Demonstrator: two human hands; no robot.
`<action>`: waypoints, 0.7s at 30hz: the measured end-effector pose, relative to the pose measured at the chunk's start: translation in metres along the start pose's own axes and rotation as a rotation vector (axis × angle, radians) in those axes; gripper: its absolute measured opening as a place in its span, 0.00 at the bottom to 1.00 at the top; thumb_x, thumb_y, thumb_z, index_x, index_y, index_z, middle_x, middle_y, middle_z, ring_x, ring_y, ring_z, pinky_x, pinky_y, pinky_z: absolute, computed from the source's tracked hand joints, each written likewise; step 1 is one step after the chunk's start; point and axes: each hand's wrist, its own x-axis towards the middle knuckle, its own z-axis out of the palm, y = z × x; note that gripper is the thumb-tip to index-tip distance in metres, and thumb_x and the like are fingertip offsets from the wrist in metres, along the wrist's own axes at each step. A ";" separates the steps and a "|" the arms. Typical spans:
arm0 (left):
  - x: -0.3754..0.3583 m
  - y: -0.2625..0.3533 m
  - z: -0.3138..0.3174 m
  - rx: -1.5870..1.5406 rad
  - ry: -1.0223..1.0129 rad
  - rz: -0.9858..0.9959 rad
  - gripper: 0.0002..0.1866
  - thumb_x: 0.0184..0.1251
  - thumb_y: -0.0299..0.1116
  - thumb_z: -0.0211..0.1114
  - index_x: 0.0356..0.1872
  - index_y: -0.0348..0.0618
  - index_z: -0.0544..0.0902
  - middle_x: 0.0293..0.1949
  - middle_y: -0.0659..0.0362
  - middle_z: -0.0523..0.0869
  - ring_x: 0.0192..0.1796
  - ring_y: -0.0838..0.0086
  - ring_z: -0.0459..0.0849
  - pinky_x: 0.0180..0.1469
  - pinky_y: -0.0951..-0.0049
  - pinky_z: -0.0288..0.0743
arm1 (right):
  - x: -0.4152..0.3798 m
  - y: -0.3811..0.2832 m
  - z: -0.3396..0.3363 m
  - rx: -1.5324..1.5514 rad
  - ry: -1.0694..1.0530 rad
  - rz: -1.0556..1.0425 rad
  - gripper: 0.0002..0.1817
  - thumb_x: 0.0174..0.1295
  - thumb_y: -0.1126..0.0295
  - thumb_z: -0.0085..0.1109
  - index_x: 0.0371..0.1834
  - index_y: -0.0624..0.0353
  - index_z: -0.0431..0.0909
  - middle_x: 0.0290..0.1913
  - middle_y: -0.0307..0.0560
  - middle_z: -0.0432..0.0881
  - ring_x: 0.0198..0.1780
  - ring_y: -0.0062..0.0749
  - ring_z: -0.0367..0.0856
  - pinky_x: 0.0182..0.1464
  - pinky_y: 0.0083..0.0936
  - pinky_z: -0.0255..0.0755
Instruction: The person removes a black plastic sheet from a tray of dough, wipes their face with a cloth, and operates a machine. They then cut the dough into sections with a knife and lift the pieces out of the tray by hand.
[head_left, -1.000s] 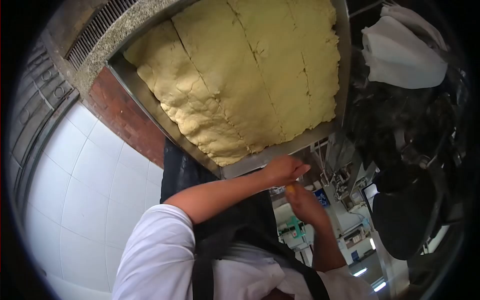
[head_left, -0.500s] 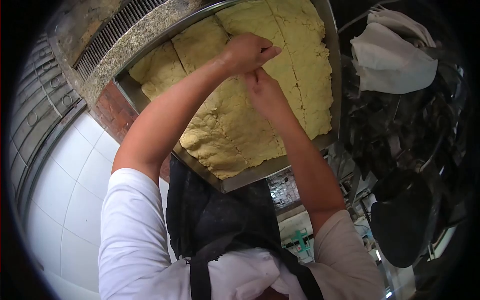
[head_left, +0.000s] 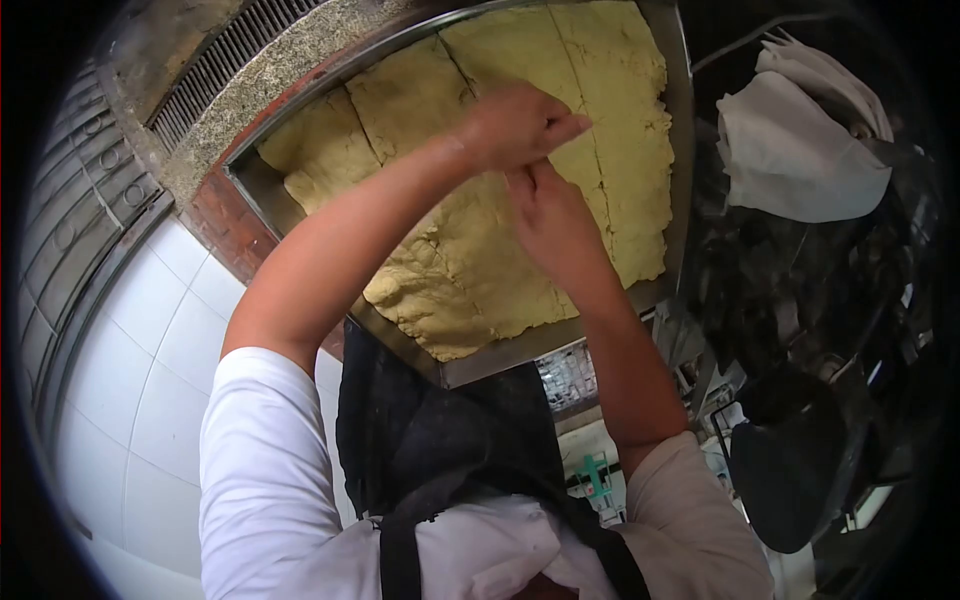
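Note:
A wide slab of yellow dough (head_left: 620,190), scored with several long lines, lies in a metal tray (head_left: 520,356). My left hand (head_left: 522,128) is closed in a fist over the middle of the slab, slightly blurred by motion. Just below it, my right hand (head_left: 556,205) is closed with its fingertips right at the left hand. I cannot tell what the fingers hold. One scored line runs from the tray's far edge to beside my left hand. The near-left edge of the dough is rough and crumbly.
A grey-white cloth (head_left: 800,150) hangs or lies at the right, among dark, cluttered items. A black rounded object (head_left: 790,465) sits lower right. Beyond the tray are a stone edge (head_left: 262,85) and a grate (head_left: 225,65). White tiles (head_left: 125,350) are at left.
Both hands have moved slightly right and toward me over the dough, staying together. More of the scored line beyond my left hand shows now. The view has shifted a little.

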 end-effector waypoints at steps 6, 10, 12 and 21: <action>0.022 -0.032 0.012 -0.046 0.088 -0.018 0.30 0.71 0.57 0.56 0.19 0.39 0.75 0.14 0.51 0.71 0.20 0.58 0.68 0.29 0.58 0.67 | 0.040 0.029 0.019 -0.245 0.012 -0.357 0.18 0.73 0.61 0.42 0.55 0.65 0.70 0.42 0.70 0.82 0.43 0.69 0.79 0.45 0.54 0.72; 0.024 -0.050 0.034 0.134 0.123 0.026 0.28 0.71 0.56 0.56 0.19 0.41 0.76 0.15 0.51 0.74 0.20 0.57 0.71 0.31 0.58 0.69 | 0.037 0.032 0.032 -0.027 -0.044 0.040 0.22 0.73 0.58 0.40 0.59 0.64 0.68 0.41 0.72 0.82 0.43 0.70 0.80 0.46 0.56 0.73; 0.018 -0.035 0.048 0.031 -0.078 -0.192 0.27 0.71 0.55 0.55 0.21 0.42 0.80 0.18 0.51 0.79 0.25 0.54 0.77 0.35 0.56 0.73 | 0.029 0.055 0.041 0.021 -0.030 0.035 0.23 0.73 0.56 0.39 0.60 0.63 0.67 0.40 0.73 0.81 0.43 0.71 0.79 0.46 0.58 0.72; -0.117 0.033 0.362 -0.150 -0.310 -0.036 0.18 0.64 0.50 0.60 0.23 0.50 0.86 0.25 0.48 0.85 0.31 0.49 0.83 0.37 0.48 0.75 | -0.208 0.249 0.075 -0.275 -0.296 0.331 0.15 0.73 0.65 0.42 0.54 0.63 0.69 0.41 0.73 0.78 0.37 0.72 0.78 0.42 0.59 0.71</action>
